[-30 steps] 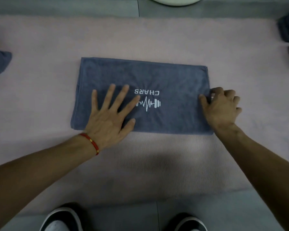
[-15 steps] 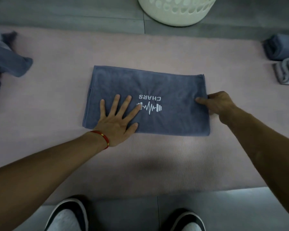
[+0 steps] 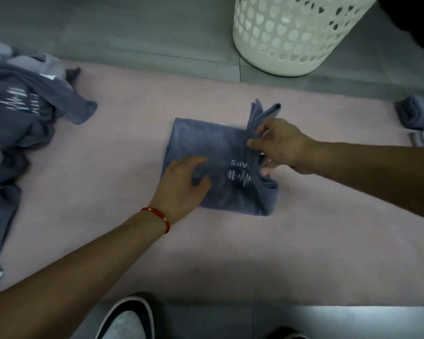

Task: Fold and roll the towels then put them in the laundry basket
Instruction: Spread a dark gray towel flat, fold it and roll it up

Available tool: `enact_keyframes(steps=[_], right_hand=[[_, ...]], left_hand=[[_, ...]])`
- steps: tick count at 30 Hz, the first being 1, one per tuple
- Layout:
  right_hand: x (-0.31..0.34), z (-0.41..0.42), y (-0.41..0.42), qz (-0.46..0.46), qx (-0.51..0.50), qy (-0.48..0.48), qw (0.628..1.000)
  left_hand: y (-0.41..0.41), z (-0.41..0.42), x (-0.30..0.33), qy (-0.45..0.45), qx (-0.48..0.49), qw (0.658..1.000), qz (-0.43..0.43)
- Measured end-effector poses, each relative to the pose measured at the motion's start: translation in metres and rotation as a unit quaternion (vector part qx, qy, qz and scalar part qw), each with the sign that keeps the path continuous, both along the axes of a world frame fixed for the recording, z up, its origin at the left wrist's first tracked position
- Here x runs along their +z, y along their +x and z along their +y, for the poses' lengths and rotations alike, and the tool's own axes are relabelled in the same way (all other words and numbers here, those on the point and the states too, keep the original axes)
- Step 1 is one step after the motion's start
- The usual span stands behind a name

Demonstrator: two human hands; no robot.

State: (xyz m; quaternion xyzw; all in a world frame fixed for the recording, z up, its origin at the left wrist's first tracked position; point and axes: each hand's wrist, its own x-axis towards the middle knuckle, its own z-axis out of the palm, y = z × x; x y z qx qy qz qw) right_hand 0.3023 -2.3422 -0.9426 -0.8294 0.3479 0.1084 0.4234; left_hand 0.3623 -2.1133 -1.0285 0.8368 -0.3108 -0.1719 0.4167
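Note:
A folded blue-grey towel [image 3: 213, 148] with a white logo lies on the pink mat [image 3: 255, 253] in the middle of the head view. My left hand [image 3: 184, 184] presses on the towel's left half, its fingers slightly bent. My right hand [image 3: 279, 143] grips the towel's right edge, which is lifted and bunched toward the left, with a corner sticking up behind the fingers. The white perforated laundry basket [image 3: 294, 33] stands on the grey floor beyond the mat, at the upper right.
A heap of unfolded blue-grey towels [image 3: 17, 118] covers the mat's left end. Rolled towels [image 3: 419, 116] lie at the mat's right edge. My shoes [image 3: 125, 321] show at the bottom, on the grey floor.
My right hand has gripped the towel's right edge and lifted it leftward over the logo. My left hand's fingers have bent slightly. The view has tilted up, showing more of the basket.

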Motion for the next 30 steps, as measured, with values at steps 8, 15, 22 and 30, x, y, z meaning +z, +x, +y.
enact_keyframes(steps=[8, 15, 22, 30], right_hand=[[-0.078, 0.102, 0.088, -0.063, 0.007, -0.053, 0.997], [-0.1, 0.1, 0.063, -0.138, 0.053, -0.16, 0.976], [-0.108, 0.039, 0.027, -0.067, 0.004, -0.255, 0.964], [-0.108, 0.012, 0.065, -0.041, -0.184, -0.049, 0.981]], left_hand=[[0.036, 0.016, 0.0, 0.021, 0.15, 0.982, 0.109], [0.032, 0.026, -0.025, 0.078, 0.159, 0.983, 0.04], [0.03, 0.037, -0.042, 0.098, 0.159, 0.982, -0.017], [0.054, 0.024, -0.05, 0.217, 0.144, 0.964, 0.055]])
